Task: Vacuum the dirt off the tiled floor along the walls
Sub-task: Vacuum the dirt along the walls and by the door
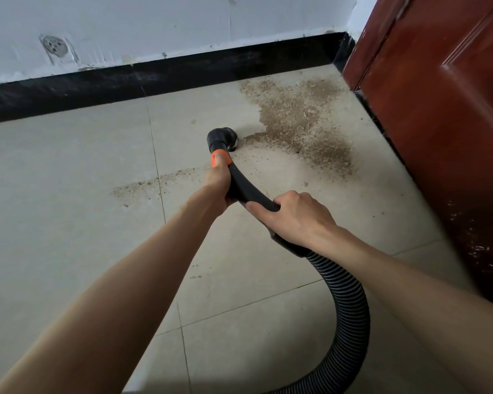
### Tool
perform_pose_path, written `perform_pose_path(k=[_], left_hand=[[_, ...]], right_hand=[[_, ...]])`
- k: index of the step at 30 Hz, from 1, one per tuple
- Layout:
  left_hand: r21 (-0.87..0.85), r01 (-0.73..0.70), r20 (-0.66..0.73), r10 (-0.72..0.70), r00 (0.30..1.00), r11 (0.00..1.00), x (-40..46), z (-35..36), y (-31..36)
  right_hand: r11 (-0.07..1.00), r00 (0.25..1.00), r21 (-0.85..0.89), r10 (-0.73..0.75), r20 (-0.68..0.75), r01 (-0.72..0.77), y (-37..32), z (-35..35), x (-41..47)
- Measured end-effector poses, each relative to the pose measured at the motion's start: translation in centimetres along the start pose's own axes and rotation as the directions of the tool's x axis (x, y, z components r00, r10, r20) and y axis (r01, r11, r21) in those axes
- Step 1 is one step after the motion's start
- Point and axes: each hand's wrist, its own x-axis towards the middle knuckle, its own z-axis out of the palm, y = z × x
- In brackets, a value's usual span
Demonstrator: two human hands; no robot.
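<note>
Here the vacuum wand [245,189], gripped by the left hand [218,183] near its orange collar and by the right hand [295,217] nearer the ribbed hose [350,302], runs away from the person, nozzle [224,137] down on the tiled floor [69,194], at the edge of the dirt [302,120]

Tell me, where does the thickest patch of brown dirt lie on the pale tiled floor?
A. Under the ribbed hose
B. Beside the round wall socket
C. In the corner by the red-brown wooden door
C: the dense brown dirt patch spreads from the black vacuum nozzle toward the red-brown wooden door.
</note>
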Motion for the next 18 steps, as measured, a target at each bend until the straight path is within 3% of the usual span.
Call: perform_pose_path(k=[9, 18], left_hand=[[0.120, 0.000, 0.069, -0.008, 0.998, 0.993, 0.8, 3.8, 0.0], [0.137, -0.007, 0.092, -0.005, 0.996, 0.991, 1.4, 5.9, 0.1]], right_hand=[[0.997, 0.998, 0.068, 0.042, -0.043, -0.039, 2.8, -1.1, 0.3], [0.996, 0.994, 0.060, 0.067, -0.092, -0.061, 4.0, -1.4, 0.8]])
